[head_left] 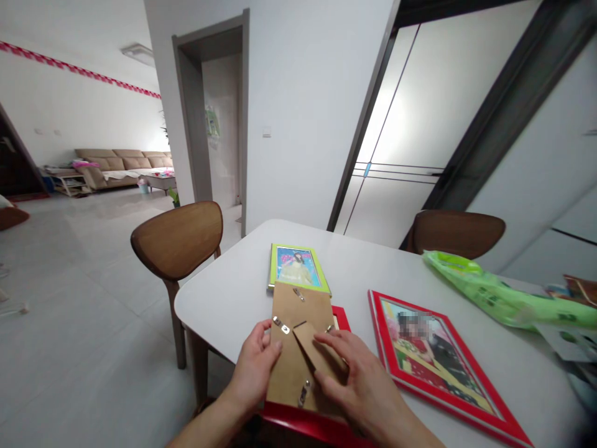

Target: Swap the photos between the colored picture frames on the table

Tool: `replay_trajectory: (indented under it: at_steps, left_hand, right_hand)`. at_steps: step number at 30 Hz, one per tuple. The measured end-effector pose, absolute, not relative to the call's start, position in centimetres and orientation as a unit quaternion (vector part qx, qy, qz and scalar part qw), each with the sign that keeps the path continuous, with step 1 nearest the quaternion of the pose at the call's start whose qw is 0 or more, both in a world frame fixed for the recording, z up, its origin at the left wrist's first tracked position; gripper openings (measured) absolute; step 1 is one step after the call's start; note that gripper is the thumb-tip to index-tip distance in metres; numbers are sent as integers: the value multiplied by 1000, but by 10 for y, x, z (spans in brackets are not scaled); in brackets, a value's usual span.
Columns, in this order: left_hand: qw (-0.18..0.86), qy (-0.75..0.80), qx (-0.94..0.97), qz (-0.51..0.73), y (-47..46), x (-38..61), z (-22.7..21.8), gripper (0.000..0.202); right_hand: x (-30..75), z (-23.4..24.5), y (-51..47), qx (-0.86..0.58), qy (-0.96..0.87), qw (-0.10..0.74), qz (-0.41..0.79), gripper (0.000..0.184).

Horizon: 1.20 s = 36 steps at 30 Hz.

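Note:
A brown picture-frame backing board [289, 367] with metal clips and a fold-out stand flap [313, 350] is in front of me, tilted at the table edge. My left hand [255, 363] grips its left edge, thumb on top and fingers curled at the side. My right hand [357, 367] is closed about the stand flap, fingers and thumb at its right side. Beneath the board shows part of a red picture frame [308, 421]. A green picture frame [298, 267] lies just beyond, and a larger red picture frame [389, 345] with a photo lies to the right.
The white table [224, 298] has a rounded left corner. A green plastic bag [494, 298] and other items lie at its right side. Wooden chairs stand at the left [181, 239] and far right [459, 231]. A sofa [121, 165] is in the background.

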<state>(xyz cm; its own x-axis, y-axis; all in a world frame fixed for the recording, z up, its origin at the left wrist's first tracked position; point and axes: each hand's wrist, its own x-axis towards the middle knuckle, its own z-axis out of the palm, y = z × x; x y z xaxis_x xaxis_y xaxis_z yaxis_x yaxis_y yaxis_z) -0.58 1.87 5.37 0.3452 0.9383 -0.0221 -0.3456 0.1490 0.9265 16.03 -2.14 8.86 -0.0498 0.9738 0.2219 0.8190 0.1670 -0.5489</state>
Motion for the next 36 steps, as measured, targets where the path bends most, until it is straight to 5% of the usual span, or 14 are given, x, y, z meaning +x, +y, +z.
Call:
replay_trajectory:
  at_steps: [4, 9, 13, 19, 26, 32, 36]
  left_hand:
    - [656, 401, 427, 475, 34, -37, 53, 39]
    - [597, 481, 445, 463, 55, -96, 44, 33]
    - [550, 522, 488, 432, 68, -115, 32, 29]
    - [409, 566, 582, 416, 82, -121, 29, 35]
    - [283, 485, 721, 406, 37, -54, 59, 39]
    - [241, 248, 886, 309, -13, 36, 56, 65]
    - [194, 217, 901, 321, -13, 45, 62, 54]
  right_hand:
    - [179, 76, -17, -665, -682, 283, 113, 39]
    - [212, 45, -9, -755, -625, 167, 102, 51]
    - [210, 39, -6, -763, -617, 153, 120, 52]
    - [207, 48, -5, -772, -568, 240, 151, 54]
    - [201, 71, -16, -630, -328, 495, 501, 71]
    - [190, 89, -24, -577, -293, 535, 544, 85]
    - [193, 85, -20, -579, -342, 525, 522, 84]
